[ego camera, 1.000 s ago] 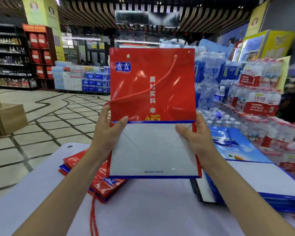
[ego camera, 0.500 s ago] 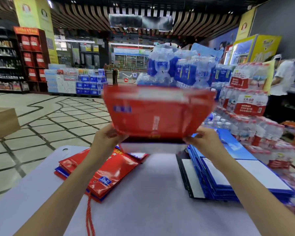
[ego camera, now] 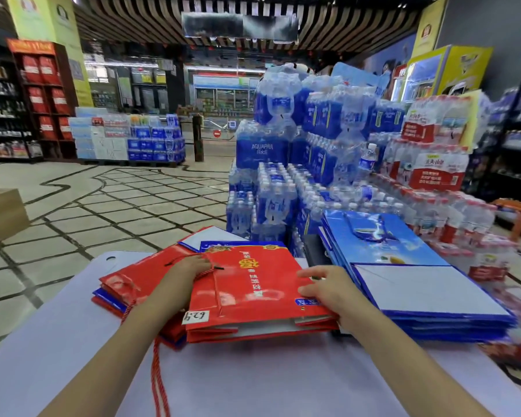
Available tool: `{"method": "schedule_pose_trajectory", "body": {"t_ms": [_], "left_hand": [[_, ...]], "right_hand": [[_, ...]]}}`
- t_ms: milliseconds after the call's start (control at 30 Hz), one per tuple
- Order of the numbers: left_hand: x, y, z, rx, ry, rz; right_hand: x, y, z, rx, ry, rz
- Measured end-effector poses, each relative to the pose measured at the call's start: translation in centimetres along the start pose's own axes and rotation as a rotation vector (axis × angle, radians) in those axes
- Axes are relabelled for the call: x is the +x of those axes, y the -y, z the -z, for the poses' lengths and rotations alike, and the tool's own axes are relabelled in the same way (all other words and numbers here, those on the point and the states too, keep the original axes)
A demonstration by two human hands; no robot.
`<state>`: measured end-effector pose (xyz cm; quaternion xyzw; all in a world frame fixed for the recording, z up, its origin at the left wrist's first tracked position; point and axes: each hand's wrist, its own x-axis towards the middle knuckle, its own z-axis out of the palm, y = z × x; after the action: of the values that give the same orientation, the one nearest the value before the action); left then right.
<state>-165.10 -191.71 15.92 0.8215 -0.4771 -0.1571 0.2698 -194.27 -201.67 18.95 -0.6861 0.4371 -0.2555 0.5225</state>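
Laying this one down, how far along am I?

Nearest you, a loose red cord (ego camera: 157,371) trails from the pile of red bags (ego camera: 124,284) across the white table (ego camera: 253,383). On top of that pile lies your red bag (ego camera: 253,293), folded flat. Your left hand (ego camera: 187,273) rests on its left edge by the cord handle. The fingers are laid on top and, as far as I can see, are not closed round anything. Your right hand (ego camera: 328,288) presses the right edge with its fingers straight. I cannot tell whether the thumb hooks underneath.

So is it placed?

I'd judge it down but not squared. It sits askew and overhangs the pile toward you and to your right. You have yet to nudge it into line and lift your hands off.

Anything inside these bags?

Nothing shows. The red bag's mouth faces you, with only white lining in the gap and a handwritten price sticker (ego camera: 196,316) at the near left corner. Just to the right is a stack of blue bags (ego camera: 403,266), also flat, with your right hand between the two. Beyond them stand shrink-wrapped water bottle packs (ego camera: 283,182). Well off to the left, a cardboard box (ego camera: 0,215) sits on the floor.
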Motion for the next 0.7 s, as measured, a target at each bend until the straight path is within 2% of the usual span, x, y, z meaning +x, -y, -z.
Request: {"method": "schedule_pose_trajectory", "body": {"t_ms": [67, 133, 200, 300, 433, 567, 700], "left_hand": [[-1.4, 0.3, 0.3, 0.024, -0.007, -0.167], [-3.3, 0.5, 1.0, 0.164, 0.056, -0.204], [-4.7, -0.1, 1.4, 0.109, 0.090, -0.203], [-4.9, -1.8, 1.1, 0.043, 0.090, -0.177], [-5.4, -2.4, -1.1, 0.144, -0.006, -0.190], [-5.1, -3.2, -2.7, 0.283, -0.217, -0.070], [-3.0, -4.5, -3.0, 0.418, -0.330, 0.131]], "right_hand": [[0.4, -1.1, -0.3, -0.014, -0.078, 0.005], [0.3, -2.0, -0.8, -0.149, -0.127, 0.043], [-0.2, -2.9, -1.4, -0.321, -0.146, 0.076], [-1.3, -4.0, -2.4, -0.538, -0.147, 0.224], [-2.1, -4.9, -3.5, -0.697, -0.169, 0.371], [-2.7, -5.5, -3.9, -0.848, -0.151, 0.486], [-3.1, -6.2, -3.5, -0.826, -0.144, 0.557]]}}
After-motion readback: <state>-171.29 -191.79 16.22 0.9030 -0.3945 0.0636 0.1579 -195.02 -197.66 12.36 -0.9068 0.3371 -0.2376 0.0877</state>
